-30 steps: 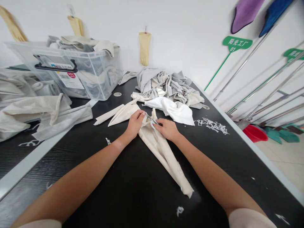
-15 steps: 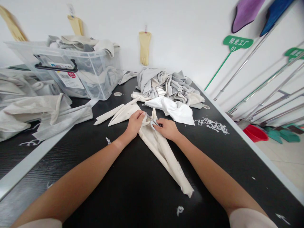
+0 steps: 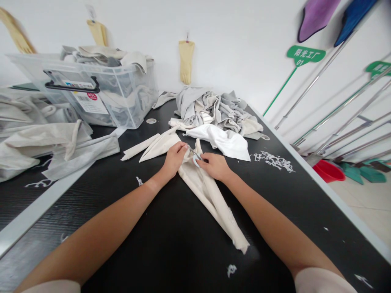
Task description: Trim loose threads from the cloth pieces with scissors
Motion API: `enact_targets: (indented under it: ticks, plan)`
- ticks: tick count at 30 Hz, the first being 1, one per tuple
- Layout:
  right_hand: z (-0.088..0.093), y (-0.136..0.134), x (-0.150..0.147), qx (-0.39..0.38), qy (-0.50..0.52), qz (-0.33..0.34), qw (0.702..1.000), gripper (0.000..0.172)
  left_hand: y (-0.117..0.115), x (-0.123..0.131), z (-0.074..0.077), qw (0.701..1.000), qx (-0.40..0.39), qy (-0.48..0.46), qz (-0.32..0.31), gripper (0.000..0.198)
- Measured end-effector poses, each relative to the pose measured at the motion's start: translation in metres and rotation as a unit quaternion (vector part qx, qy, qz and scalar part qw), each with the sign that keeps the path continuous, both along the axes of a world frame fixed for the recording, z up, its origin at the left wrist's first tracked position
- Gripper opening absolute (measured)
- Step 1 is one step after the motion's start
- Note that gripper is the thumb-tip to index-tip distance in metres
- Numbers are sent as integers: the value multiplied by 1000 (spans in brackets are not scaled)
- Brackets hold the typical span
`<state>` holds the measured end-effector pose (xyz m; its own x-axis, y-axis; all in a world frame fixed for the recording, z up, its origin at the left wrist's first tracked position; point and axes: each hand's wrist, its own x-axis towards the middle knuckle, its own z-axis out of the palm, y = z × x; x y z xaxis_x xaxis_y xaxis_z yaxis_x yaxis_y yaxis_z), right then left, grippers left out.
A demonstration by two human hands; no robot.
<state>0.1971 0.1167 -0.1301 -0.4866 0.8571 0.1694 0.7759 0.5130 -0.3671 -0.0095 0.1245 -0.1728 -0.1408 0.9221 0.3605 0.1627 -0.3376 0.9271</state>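
A long cream cloth piece (image 3: 210, 193) lies on the black table, its near end pointing toward the lower right. My left hand (image 3: 175, 156) is closed, pinching the far part of this cloth. My right hand (image 3: 216, 165) is closed on a pair of scissors (image 3: 197, 156) with a pale handle loop; the blades point up and left to my left fingertips. Whether the blades are apart I cannot tell. Just beyond my left hand more cream cloth (image 3: 160, 146) is spread out, and a white cloth (image 3: 221, 140) lies behind my right hand.
A pile of grey and cream cloths (image 3: 214, 108) stands at the back. At left is a clear plastic bin (image 3: 128, 97) of cloths beside more loose cloths (image 3: 39, 136). Thread scraps (image 3: 273, 160) lie to the right. A tape roll (image 3: 151, 121) sits near the bin. Long-handled tools (image 3: 324, 81) lean against the wall.
Almost nothing differs. The scissors' handle loop has shifted very slightly in my right hand; both hands and the cloth keep their places.
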Motion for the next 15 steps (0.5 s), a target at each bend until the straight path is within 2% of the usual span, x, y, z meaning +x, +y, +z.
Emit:
enact_targets:
  ticks: [4, 10, 15]
  plan:
    - [-2, 3, 1, 5, 2, 4, 1000, 46, 0, 0, 1, 1000, -1, 7, 10, 22]
    - [3, 2, 1, -52, 26, -17, 998, 50, 1, 1, 1, 1000, -3, 10, 0, 21]
    - [4, -1, -2, -34, 25, -16, 999, 47, 1, 2, 2, 1000, 3, 26, -10, 19]
